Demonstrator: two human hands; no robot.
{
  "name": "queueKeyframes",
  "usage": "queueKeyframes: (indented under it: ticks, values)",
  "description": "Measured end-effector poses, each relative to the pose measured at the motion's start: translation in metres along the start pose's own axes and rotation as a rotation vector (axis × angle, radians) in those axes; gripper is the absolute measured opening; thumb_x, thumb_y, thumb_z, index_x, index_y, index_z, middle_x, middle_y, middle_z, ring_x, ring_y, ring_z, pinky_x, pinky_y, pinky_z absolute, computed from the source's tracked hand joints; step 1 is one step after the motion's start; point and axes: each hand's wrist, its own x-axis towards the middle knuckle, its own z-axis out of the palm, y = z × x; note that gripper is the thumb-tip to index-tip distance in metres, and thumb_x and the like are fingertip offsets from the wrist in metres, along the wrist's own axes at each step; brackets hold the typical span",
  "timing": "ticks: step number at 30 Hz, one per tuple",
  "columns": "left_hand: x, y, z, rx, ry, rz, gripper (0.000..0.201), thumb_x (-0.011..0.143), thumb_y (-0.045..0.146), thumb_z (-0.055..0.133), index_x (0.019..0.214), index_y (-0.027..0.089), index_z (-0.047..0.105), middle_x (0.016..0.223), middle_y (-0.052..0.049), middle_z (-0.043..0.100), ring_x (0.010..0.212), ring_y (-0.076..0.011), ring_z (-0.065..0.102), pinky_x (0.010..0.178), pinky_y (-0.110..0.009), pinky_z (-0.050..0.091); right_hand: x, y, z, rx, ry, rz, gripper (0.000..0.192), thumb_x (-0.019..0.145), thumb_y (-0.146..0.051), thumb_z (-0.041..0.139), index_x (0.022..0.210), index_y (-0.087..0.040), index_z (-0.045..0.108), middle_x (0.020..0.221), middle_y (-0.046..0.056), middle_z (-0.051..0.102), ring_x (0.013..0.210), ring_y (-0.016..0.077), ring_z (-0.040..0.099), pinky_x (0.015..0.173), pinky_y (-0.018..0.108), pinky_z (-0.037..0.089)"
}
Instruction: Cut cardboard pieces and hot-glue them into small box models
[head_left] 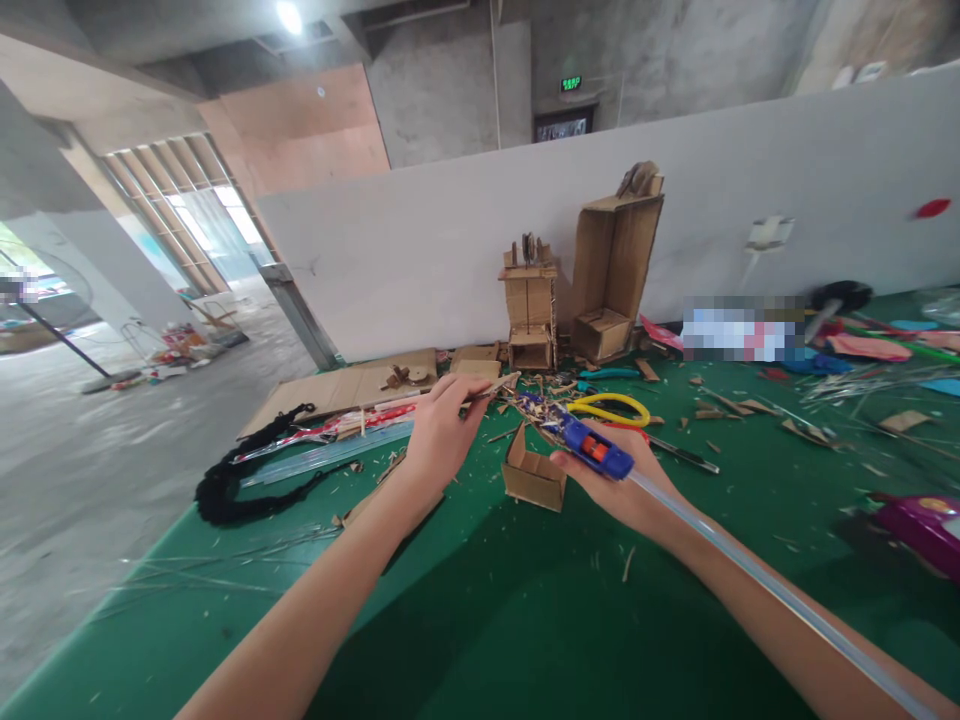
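My right hand (626, 490) is wrapped round a blue hot glue gun (600, 448). A long clear glue stick (757, 560) runs from its back end along my forearm. Pinched in the fingers of my left hand (450, 420) is a small piece of cardboard (504, 383), close to the nozzle end of the gun. The nozzle tip itself is hard to make out among the scraps. Between and below my hands a small open cardboard box (534, 480) stands on the green table (465, 620).
Behind my hands stand a cardboard structure with discs on top (529, 310) and a taller cardboard frame (619, 270), near the white partition (420, 260). Yellow-handled scissors (611, 408) and a pen (682, 456) lie right. Black cord (221, 490) and a cardboard sheet (345, 388) lie left.
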Motion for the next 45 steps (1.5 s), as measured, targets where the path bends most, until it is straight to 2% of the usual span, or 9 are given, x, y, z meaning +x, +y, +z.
queueKeyframes:
  ticks: [5,14,25,30,35,39,45]
  values:
    - [0.001,0.0,0.0,0.017,-0.011,0.009,0.01,0.083,0.016,0.056,0.09,0.018,0.063,0.09,-0.005,0.068,0.082,-0.0147,0.063,0.075,-0.029,0.051,-0.002,-0.002,0.002,-0.001,-0.018,-0.006,0.021,0.077,-0.039,0.058,0.078,-0.019,0.06,0.063,0.001,0.059,0.056,0.0151,0.052,0.052,0.026,0.038]
    - [0.0,0.0,0.001,0.024,0.001,0.049,0.01,0.082,0.015,0.058,0.09,0.018,0.063,0.087,-0.004,0.068,0.081,-0.0147,0.063,0.074,-0.029,0.051,-0.002,0.0,0.003,0.014,0.005,-0.03,0.021,0.077,-0.039,0.059,0.079,-0.019,0.059,0.063,0.001,0.059,0.055,0.0142,0.05,0.052,0.026,0.039]
    - [0.0,0.002,-0.001,0.0,-0.002,0.004,0.01,0.083,0.019,0.057,0.09,0.02,0.064,0.09,-0.005,0.069,0.082,-0.0156,0.064,0.075,-0.03,0.051,0.002,0.01,0.001,-0.018,0.032,-0.015,0.024,0.078,-0.038,0.059,0.066,-0.022,0.047,0.055,-0.004,0.048,0.05,0.0118,0.044,0.049,0.024,0.035]
    - [0.001,0.004,-0.002,0.006,-0.003,-0.003,0.011,0.082,0.018,0.058,0.091,0.019,0.064,0.091,-0.004,0.069,0.083,-0.0155,0.064,0.076,-0.03,0.051,0.005,0.014,0.0,0.019,0.046,0.013,0.02,0.078,-0.04,0.059,0.079,-0.021,0.056,0.064,0.001,0.058,0.059,0.0161,0.053,0.056,0.027,0.04]
    - [0.001,0.004,-0.002,-0.001,-0.005,-0.016,0.011,0.082,0.016,0.058,0.09,0.019,0.064,0.091,-0.004,0.069,0.083,-0.0153,0.064,0.076,-0.029,0.051,0.007,0.015,0.0,0.023,0.069,0.082,0.02,0.077,-0.04,0.06,0.081,-0.021,0.061,0.067,0.002,0.063,0.063,0.0184,0.059,0.056,0.028,0.042]
    - [0.0,0.004,-0.001,-0.012,-0.002,-0.023,0.011,0.082,0.016,0.057,0.09,0.019,0.064,0.091,-0.004,0.068,0.083,-0.0153,0.064,0.075,-0.029,0.051,0.007,0.017,0.002,0.046,0.135,0.065,0.02,0.077,-0.041,0.059,0.082,-0.022,0.061,0.067,0.002,0.064,0.061,0.0185,0.059,0.056,0.029,0.043]
    - [0.0,0.003,-0.001,0.008,-0.004,-0.013,0.01,0.083,0.018,0.057,0.09,0.019,0.064,0.09,-0.004,0.069,0.083,-0.0157,0.064,0.074,-0.03,0.052,0.006,0.018,0.002,0.084,0.095,0.078,0.018,0.077,-0.039,0.06,0.082,-0.022,0.059,0.07,0.003,0.065,0.064,0.0195,0.06,0.058,0.03,0.044]
